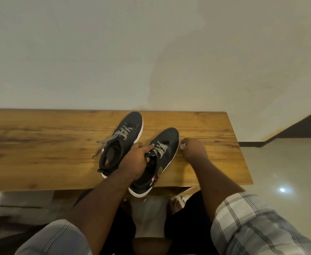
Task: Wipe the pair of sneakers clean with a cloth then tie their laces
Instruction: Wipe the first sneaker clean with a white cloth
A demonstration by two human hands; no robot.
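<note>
Left hand (135,161) fingers curled into right sneaker's (156,161) collar, steadying it on worktop (40,144); right hand (193,148) fingers pinch something small and white just beside the toe, cloth probably.

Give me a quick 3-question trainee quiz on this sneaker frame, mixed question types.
1. True or false: both sneakers lie on the floor.
2. Which hand grips the right sneaker at its opening? A) left hand B) right hand C) neither
3. Fill in: the loose laces of the left sneaker trail onto the wooden ____.

Key
1. False: both sit on the bench, the right sneaker's heel overhanging its near edge.
2. A. The right hand is beside that sneaker's toe, pinching something small and pale; what it is cannot be told.
3. bench
</note>
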